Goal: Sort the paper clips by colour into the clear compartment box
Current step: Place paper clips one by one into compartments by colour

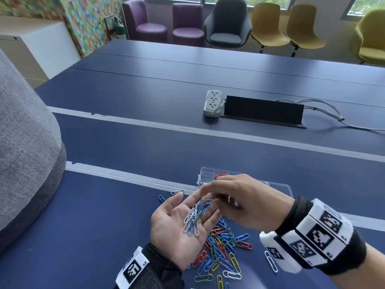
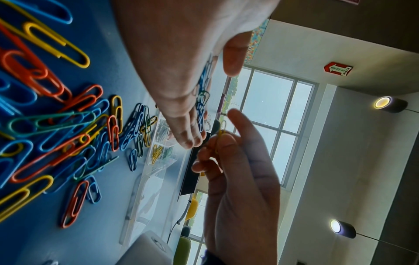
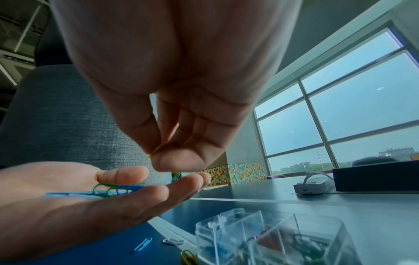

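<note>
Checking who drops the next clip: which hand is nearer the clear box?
Right. The right hand hovers just in front of the clear box, partly covering it, pinching a yellow clip; the left hand lies palm-up farther back over the pile.

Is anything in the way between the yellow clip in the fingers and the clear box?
Nothing visible blocks it. The right hand pinches the yellow clip above the left hand's fingertips, and the clear box sits open just beyond, with only air between.

Bright window daylight; hands blurred; edges warped.
</note>
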